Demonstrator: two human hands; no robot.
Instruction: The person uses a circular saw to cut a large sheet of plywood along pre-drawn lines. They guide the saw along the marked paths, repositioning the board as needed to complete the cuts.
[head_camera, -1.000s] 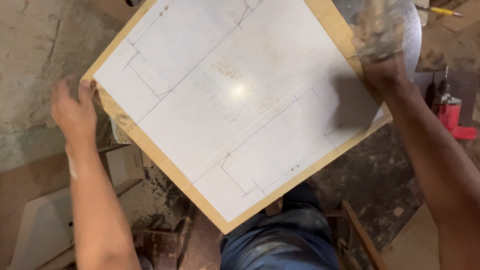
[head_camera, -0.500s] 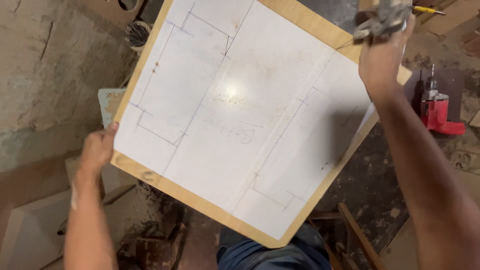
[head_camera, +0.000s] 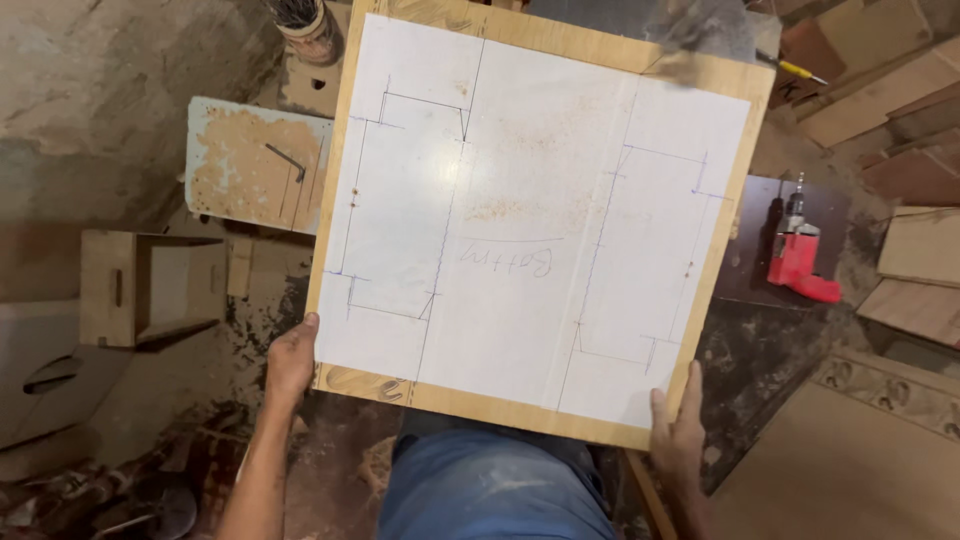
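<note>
I hold a square plywood board (head_camera: 560, 415) flat in front of me, above my lap. A white sheet (head_camera: 530, 200) covers most of its face, with pen outlines and a handwritten word drawn on it and fine sawdust scattered over it. My left hand (head_camera: 292, 362) grips the board's near left corner. My right hand (head_camera: 678, 435) grips its near right corner, fingers lying along the right edge. My blue trousers (head_camera: 490, 490) show below the board.
A red power drill (head_camera: 798, 262) lies on a dark surface to the right. Wooden boards (head_camera: 900, 90) are stacked at the far right. A worn blue-edged panel (head_camera: 255, 165) and an open wooden box (head_camera: 140, 290) sit on the dusty floor to the left.
The board has turned clockwise and now sits nearly square to me. My right hand has come down from the far right edge to the near right corner. My left hand shifted to the near left corner.
</note>
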